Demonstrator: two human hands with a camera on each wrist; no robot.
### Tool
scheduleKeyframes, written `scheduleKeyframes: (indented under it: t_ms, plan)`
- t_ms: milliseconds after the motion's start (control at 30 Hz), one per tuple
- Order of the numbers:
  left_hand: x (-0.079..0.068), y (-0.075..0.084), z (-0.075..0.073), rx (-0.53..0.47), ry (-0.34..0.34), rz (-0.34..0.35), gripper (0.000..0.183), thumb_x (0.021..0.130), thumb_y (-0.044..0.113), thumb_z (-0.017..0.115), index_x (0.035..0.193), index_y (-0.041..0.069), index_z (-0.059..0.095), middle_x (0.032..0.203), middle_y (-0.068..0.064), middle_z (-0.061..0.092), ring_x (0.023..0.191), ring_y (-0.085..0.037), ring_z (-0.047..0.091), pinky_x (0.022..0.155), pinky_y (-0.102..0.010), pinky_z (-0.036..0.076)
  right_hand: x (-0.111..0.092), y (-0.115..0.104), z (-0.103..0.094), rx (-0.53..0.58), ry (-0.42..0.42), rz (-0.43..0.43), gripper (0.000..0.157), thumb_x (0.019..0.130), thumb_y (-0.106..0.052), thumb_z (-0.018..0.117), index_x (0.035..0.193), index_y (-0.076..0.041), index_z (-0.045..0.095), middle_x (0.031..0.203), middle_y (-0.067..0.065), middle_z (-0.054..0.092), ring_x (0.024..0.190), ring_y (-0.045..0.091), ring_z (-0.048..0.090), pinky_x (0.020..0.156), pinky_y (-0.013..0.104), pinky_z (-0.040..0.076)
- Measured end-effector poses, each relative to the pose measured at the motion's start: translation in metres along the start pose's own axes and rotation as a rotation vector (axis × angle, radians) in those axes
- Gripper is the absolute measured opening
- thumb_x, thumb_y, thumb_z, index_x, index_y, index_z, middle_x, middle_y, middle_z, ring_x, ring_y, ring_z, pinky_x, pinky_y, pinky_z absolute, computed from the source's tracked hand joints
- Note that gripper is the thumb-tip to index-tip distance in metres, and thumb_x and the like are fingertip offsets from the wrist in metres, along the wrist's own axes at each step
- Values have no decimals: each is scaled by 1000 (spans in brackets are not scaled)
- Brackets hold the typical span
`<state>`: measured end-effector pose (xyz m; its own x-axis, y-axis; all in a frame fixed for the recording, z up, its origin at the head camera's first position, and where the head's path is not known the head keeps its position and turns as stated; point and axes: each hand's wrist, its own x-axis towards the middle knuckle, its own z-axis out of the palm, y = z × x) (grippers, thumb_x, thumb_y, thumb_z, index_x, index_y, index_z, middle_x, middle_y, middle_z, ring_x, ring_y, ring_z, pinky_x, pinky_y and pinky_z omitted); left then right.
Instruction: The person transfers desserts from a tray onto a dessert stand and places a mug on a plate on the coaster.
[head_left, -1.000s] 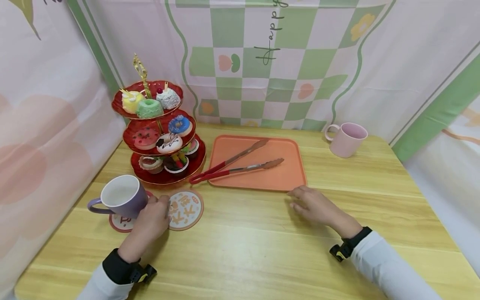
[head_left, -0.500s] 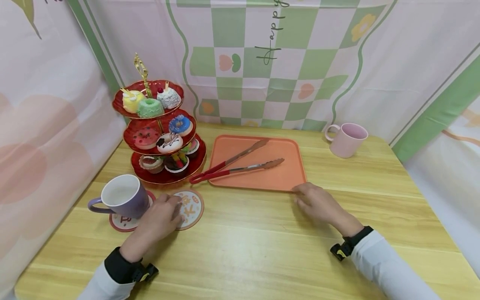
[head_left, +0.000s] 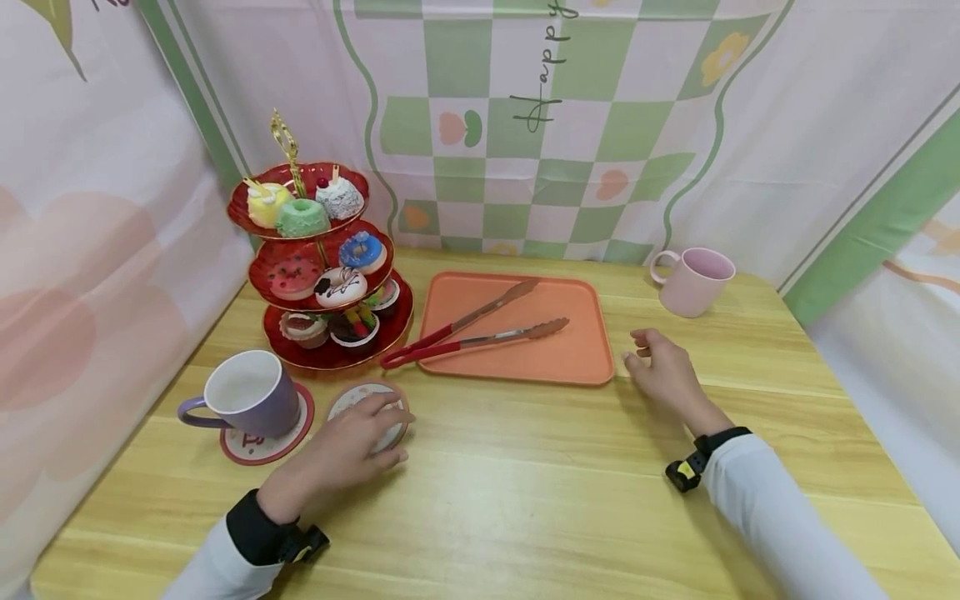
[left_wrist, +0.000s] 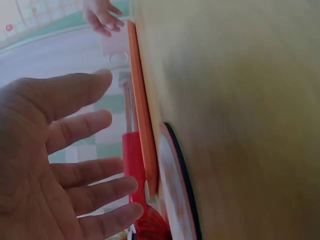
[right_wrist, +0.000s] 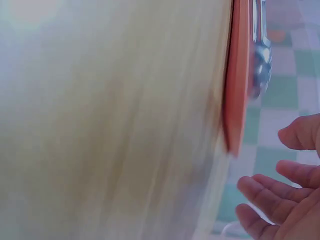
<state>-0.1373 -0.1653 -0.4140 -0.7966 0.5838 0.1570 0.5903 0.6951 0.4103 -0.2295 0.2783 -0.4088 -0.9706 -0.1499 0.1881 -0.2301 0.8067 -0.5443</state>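
Observation:
My left hand [head_left: 341,446] is held over the round white coaster [head_left: 347,398], covering part of it in the head view. Its fingers are spread and relaxed with nothing between them, as the left wrist view also shows. Left of it, a purple mug [head_left: 273,408] stands on a red-rimmed coaster [head_left: 258,450]. My right hand [head_left: 663,371] is just past the front right corner of the orange tray [head_left: 517,367], fingers loosely bent and holding nothing. Red-handled tongs [head_left: 450,346] lie spread across the tray, their handle end over its left edge. A pink mug [head_left: 690,292] stands behind my right hand.
A three-tier red stand [head_left: 330,354] with a gold handle [head_left: 283,137] holds several cakes and cupcakes at the back left. A patterned cloth [head_left: 525,133] hangs along the back and sides of the wooden table [head_left: 510,500].
My left hand has moved right, away from the purple mug and over the white coaster, its fingers spreading. My right hand has shifted from the tray's front right corner rightward and back.

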Motion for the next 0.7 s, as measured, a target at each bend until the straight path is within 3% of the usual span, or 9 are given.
scheduleKeyframes:
  t_ms: [267,500,700]
  plan:
    - [3,10,-1,-22,-86,18,44,81,35,71,119,16,61,133,-15,47,123,-27,41,91,-55,36,17,26,-4,39,87,77,40,92,-11,53,123,13,44,114,34,52,101,44,52,84,53,39]
    - [4,17,-1,-10,-74,63,44,81,33,72,118,12,61,132,-18,46,120,-31,44,92,-51,38,31,43,-15,44,110,167,47,92,-13,50,127,14,36,115,37,48,104,47,50,88,54,36]
    - [4,23,-2,-8,-71,82,43,82,31,72,119,11,61,131,-19,47,120,-31,44,91,-50,39,43,50,-33,123,161,329,58,91,-20,50,133,13,27,122,37,44,111,48,45,92,54,33]
